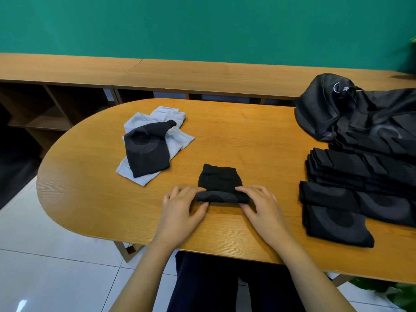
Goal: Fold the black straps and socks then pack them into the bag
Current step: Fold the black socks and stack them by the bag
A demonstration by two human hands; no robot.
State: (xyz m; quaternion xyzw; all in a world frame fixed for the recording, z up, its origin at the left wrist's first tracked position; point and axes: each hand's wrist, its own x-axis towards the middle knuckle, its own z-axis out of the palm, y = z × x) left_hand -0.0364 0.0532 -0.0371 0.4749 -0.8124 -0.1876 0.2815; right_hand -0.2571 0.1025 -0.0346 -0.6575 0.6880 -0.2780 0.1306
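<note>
A green wall [202,23] backs a low wooden shelf unit [157,73], and in front of it stands an oval wooden table [258,136] on a white tiled floor [45,255]. The table's rounded left end curves away over the tiles, and its near edge runs just above the person's dark trousers [213,289].

On the left part of the top lies a loose pile of white socks [180,140] with a loose black sock [146,149] draped over it. Bare wood lies all round this pile, and a wide open strip separates it from the hands.

In the middle, near the front edge, the left hand [180,208] pinches the left end of the half-folded black sock [219,181], thumb underneath and fingers curled over the top. The sock lies flat on the table between the two hands, its near edge turned over into a thick roll that shows a grey pattern, the rest stretching away from the person. The right hand [261,206] grips the right end of that roll in the same way. Both wrists hover over the bare strip between sock and table edge.

Right of the hands, past a gap of clear wood, sits a stack of folded black pieces [337,167]; whether these are straps or socks cannot be told. Behind the stack, at the far right, the black bag [326,109] slumps on the table, touching the pile. A leafy plant [403,293] shows below the right corner.
</note>
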